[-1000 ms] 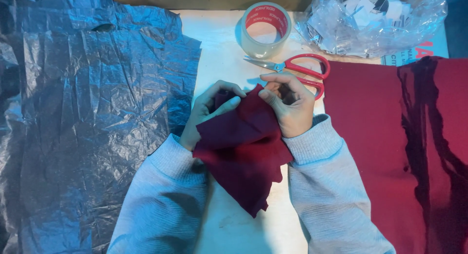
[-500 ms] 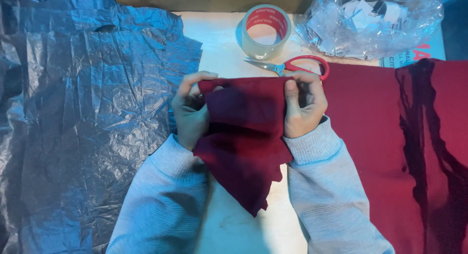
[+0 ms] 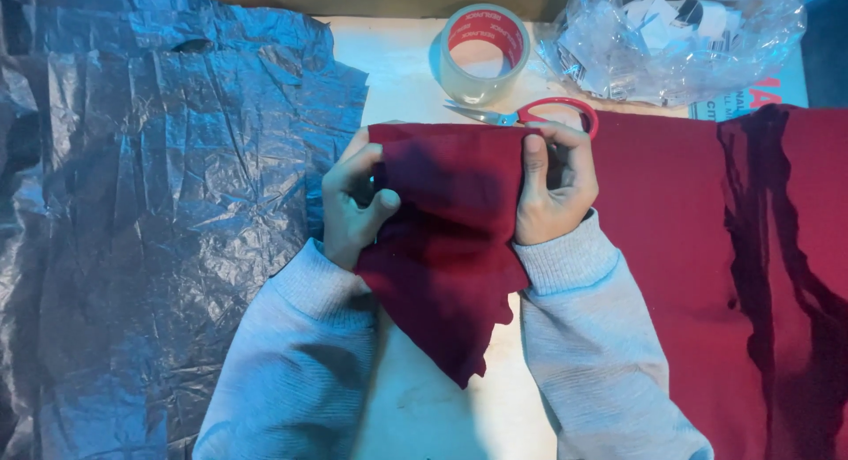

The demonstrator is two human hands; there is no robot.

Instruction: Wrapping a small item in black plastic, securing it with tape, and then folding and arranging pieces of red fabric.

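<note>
Fabric, a dark red scrap [image 3: 446, 239], is held spread over the white table [image 3: 397, 80], just below the tape roll [image 3: 484, 52] and red scissors [image 3: 539, 116]. Its side edges are pinched by the closed left hand [image 3: 352, 204] and right hand [image 3: 555, 191]; an even pull seems needed.

Non-handled items, head view. Crumpled grey-blue plastic sheet [image 3: 168, 213]: covers left side of white tabletop [image 3: 397, 71], edge overlapping it. Roll of clear tape [image 3: 483, 52] w/ red inner core: upright-flat on tabletop near far edge. Red-handled scissors [image 3: 530, 116]: just in front of roll, blades pointing left, handles partly hidden. Clear plastic bag [image 3: 680, 36] of white paper scraps: far right, beside roll. Large red fabric [image 3: 689, 275]: spread on right side, dark folds running down it.
</note>
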